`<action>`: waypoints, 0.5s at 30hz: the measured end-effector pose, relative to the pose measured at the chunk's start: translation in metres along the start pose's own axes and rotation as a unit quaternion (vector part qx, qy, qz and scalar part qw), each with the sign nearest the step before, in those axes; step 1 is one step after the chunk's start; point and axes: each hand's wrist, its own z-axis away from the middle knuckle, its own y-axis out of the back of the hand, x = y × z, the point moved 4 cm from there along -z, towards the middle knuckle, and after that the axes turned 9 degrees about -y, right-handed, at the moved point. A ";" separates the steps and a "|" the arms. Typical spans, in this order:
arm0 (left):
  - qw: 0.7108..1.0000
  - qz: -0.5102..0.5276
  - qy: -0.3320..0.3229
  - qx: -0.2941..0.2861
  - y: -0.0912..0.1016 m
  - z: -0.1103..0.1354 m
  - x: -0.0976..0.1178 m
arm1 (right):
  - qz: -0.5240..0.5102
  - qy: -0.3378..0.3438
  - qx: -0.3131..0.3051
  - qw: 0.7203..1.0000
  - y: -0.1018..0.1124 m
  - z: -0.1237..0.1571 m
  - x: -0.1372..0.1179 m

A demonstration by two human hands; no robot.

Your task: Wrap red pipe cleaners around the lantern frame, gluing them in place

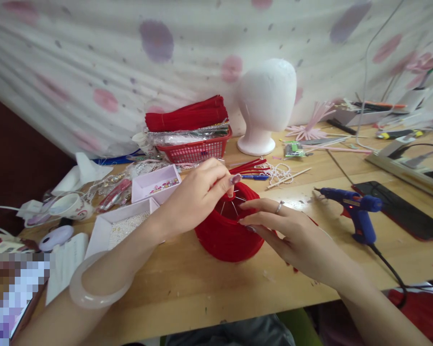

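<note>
In the head view, we find the hollow red form [230, 245] on the wooden table [173, 288] between both hands, thin wires [234, 206] crossing its opening. We observe the left hand [202, 190] above the opening, fingers curled and tips drawn together, their grip unclear to us. We record the right hand [296, 226] with fingers extended, slightly spread, at the rim; whether they pinch it, we cannot tell.

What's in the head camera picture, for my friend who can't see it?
A person's left hand and right hand are at the rim of a round hollow red piece with wires inside. A white mannequin head, blue hot glue gun and box of beads sit around it on a wooden table.
</note>
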 end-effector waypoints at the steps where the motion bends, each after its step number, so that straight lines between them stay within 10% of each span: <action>1: 0.999 0.046 -0.005 0.021 0.001 -0.001 0.000 | -0.003 0.004 0.004 1.000 0.000 0.000 0.000; 8: 0.863 0.477 0.134 -0.095 -0.022 0.009 0.013 | -0.024 0.019 -0.006 1.000 0.002 -0.002 -0.004; 11: 0.896 0.402 0.173 -0.077 -0.004 0.024 0.003 | -0.010 0.008 -0.004 1.000 0.002 -0.001 -0.004; 15: 0.931 0.290 0.199 0.102 0.051 0.051 -0.029 | -0.011 0.011 -0.014 1.000 0.004 -0.002 -0.004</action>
